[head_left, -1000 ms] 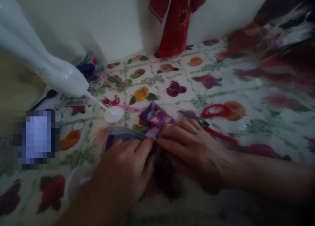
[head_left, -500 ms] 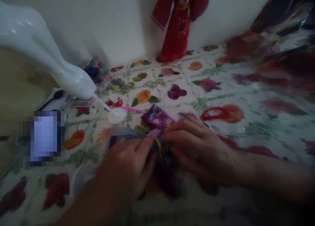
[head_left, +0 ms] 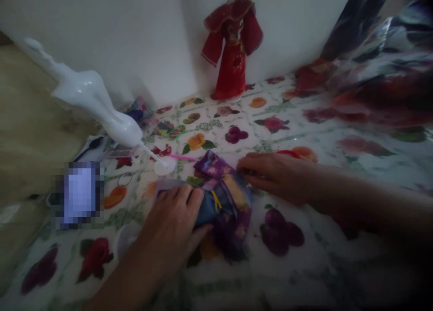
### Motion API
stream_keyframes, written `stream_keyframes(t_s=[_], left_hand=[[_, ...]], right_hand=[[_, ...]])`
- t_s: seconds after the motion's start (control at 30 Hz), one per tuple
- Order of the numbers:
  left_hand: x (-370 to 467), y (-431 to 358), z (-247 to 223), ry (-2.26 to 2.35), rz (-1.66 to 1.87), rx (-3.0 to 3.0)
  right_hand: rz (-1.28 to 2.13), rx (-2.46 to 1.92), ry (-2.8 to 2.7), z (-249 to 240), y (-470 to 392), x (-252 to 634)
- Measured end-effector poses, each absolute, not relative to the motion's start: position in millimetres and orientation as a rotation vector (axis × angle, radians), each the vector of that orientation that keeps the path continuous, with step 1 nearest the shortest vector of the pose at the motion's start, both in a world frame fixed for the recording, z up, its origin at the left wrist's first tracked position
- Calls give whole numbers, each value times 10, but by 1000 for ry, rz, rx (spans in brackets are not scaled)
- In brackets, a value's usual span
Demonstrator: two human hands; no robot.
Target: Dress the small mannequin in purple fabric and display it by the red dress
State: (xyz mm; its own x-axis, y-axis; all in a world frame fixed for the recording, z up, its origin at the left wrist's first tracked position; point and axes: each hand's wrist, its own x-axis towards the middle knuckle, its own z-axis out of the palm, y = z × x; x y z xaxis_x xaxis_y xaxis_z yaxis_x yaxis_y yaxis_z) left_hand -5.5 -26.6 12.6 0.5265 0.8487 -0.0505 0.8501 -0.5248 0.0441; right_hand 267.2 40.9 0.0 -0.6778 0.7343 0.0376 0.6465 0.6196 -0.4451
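Note:
A small doll's dress [head_left: 241,189] in purple flowered cloth, with a blue part and a yellow cord tied in a bow, lies in front of me. My left hand [head_left: 177,211] presses on its blue part from the left, fingers curled over the cloth and thumb below. Just past the dress's right edge, my right hand [head_left: 270,171] is low over the table, fingers stretched leftward and the thumb a little apart. What lies under this hand is hidden. A red handle [head_left: 287,153] shows partly behind the right wrist.
A white mannequin doll [head_left: 118,126] leans left on its round base [head_left: 164,165]. A red doll's robe [head_left: 232,53] stands on a stand by the wall. A pink stick [head_left: 182,157], a ring [head_left: 125,179], a blurred-out screen [head_left: 80,194] and plastic-wrapped cloth [head_left: 382,53] lie around.
My right hand has come away from the yellow cord, up and to the right, covering much of the red handle. The dress's front now shows. The camera view has shifted.

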Motion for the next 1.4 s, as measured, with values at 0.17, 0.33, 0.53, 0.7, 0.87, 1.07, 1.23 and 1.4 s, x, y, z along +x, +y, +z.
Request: stream_keyframes(t_s=[0.17,0.33,0.53,0.7,0.87,1.07,1.23,1.4], left_hand=[[-36,-231,110,1490,-54,2588],[-38,-170,100,1510,81,2549],[-112,-93,229,1450,384,2354],[-250,-70,341,1331,731,2149],[-369,-23,207,1073,1190,1655],[-396,62,45,1045,1299,1481],[-346,165,168,930,1373,1442],[-279,168,258,862,1495,1474]], right_hand=[[966,-1029,-2723,112,409,2754],[946,-1056,-2647,106,371,2728],[933,-979,-2581,445,404,2659],[627,-825,-2510,992,421,2443],[403,-611,-2536,1552,415,2078],[95,-626,-2609,2046,394,1721],[-37,-777,-2628,2138,401,1693],[-17,-942,-2479,1991,427,1795]])
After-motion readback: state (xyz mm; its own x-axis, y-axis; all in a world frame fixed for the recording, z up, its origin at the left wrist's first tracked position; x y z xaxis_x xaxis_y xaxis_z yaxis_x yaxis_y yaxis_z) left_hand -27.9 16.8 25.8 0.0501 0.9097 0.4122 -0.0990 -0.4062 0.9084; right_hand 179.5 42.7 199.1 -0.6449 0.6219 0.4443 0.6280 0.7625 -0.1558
